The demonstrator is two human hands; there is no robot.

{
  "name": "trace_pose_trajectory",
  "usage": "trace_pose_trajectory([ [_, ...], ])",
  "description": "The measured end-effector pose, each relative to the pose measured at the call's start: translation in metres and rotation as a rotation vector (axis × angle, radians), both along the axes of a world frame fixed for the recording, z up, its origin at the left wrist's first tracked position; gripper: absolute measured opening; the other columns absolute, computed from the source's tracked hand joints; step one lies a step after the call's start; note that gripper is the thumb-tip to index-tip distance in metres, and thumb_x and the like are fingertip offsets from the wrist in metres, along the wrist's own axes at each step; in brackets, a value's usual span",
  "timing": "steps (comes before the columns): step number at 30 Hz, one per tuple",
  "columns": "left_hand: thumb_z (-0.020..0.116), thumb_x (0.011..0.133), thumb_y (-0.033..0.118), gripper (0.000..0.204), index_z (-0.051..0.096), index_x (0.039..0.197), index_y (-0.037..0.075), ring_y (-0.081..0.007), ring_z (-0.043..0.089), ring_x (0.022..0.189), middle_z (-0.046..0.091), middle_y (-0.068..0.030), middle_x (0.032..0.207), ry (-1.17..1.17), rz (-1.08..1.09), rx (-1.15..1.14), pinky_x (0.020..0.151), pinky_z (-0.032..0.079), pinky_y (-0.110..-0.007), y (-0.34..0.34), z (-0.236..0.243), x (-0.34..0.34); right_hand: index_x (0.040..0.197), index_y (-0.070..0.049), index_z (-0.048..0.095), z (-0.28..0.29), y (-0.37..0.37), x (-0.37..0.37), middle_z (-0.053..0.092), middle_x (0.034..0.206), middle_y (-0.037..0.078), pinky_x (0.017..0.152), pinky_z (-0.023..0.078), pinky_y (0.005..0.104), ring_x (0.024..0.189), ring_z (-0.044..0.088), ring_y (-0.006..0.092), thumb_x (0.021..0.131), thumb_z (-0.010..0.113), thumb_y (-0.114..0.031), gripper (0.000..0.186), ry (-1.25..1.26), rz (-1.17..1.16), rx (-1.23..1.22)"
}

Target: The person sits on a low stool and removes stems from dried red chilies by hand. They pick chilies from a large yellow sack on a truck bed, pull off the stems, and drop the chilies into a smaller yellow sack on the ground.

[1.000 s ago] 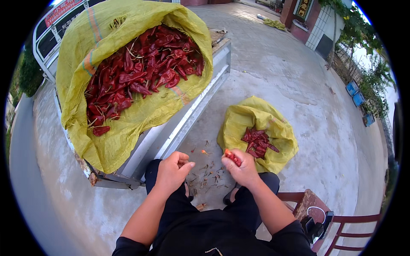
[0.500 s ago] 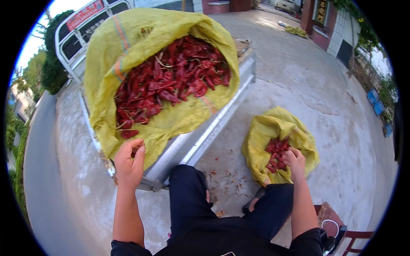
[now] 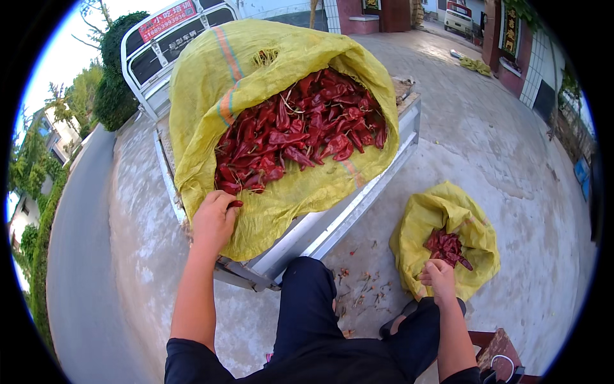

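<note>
A large yellow woven sack [image 3: 198, 128] lies open, with a heap of dried red chili peppers [image 3: 307, 128] in its mouth. At the sack's near left lip, my left hand [image 3: 214, 223] pinches a single red chili pepper [image 3: 236, 203] between thumb and fingers. Lower right, a smaller yellow sack [image 3: 480, 256] stands on the ground with its rim rolled open and a small pile of red chilies [image 3: 446, 246] inside. My right hand [image 3: 438, 280] is over its near side, fingers curled together; whether something small is in them is hidden.
The large sack rests on a truck bed with a grey metal side panel [image 3: 332, 230]. Stem scraps [image 3: 368, 288] litter the concrete between my legs. A small reddish table [image 3: 499, 352] with a white cable stands at lower right. A road [image 3: 83, 256] runs along the left.
My left hand has closed on a chili at the large sack's lip. My right hand has drawn back from the chilies toward the small sack's near side. The whole view has shifted.
</note>
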State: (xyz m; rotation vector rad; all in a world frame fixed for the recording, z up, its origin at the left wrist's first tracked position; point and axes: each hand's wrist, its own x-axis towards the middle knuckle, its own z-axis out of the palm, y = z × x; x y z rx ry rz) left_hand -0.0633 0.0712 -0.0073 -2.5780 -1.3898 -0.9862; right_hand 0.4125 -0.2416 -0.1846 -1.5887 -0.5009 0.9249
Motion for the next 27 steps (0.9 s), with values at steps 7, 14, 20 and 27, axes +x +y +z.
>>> trace_pose_trajectory([
  [7, 0.079, 0.076, 0.000, 0.032, 0.079, 0.107, 0.010, -0.0293, 0.071, 0.089, 0.072, -0.0086, 0.108, -0.139, -0.428, 0.275, 0.079, 0.057, -0.040, -0.105, -0.001, 0.076, 0.130, 0.003, 0.064, 0.089, 0.058, -0.132, 0.073, 0.105, 0.013, 0.077, 0.061, 0.0329, 0.089, 0.075, 0.0219, 0.109, 0.060, -0.032, 0.041, 0.400, 0.470, 0.168],
  [14, 0.084, 0.078, 0.013, 0.030, 0.076, 0.108, 0.012, -0.0252, 0.071, 0.094, 0.072, -0.0038, 0.111, -0.067, -0.713, 0.156, 0.086, 0.055, -0.038, -0.160, -0.034, 0.117, 0.124, -0.001, 0.066, 0.108, 0.081, -0.177, 0.071, 0.097, 0.008, 0.069, 0.059, 0.0278, 0.077, 0.069, 0.0148, 0.110, 0.061, -0.029, 0.031, 0.735, 0.538, 0.263],
  [20, 0.083, 0.086, 0.010, 0.028, 0.073, 0.109, -0.001, -0.0246, 0.072, 0.102, 0.073, -0.0128, 0.107, -0.637, -0.509, -0.742, 0.087, 0.058, -0.036, -0.166, -0.059, 0.114, 0.117, -0.002, 0.067, 0.122, 0.063, -0.160, 0.068, 0.088, 0.002, 0.059, 0.055, 0.0247, 0.072, 0.067, 0.0090, 0.110, 0.060, -0.019, 0.020, 0.409, 0.572, 0.175],
  [27, 0.077, 0.091, 0.005, 0.020, 0.076, 0.112, 0.004, -0.0238, 0.070, 0.107, 0.071, -0.0105, 0.117, -0.495, -0.833, -0.722, 0.095, 0.056, -0.036, -0.142, -0.066, 0.117, 0.117, 0.001, 0.065, 0.132, 0.058, -0.152, 0.068, 0.089, 0.003, 0.062, 0.056, 0.0282, 0.073, 0.071, 0.0122, 0.106, 0.063, -0.014, 0.019, -0.066, 0.805, 0.140],
])
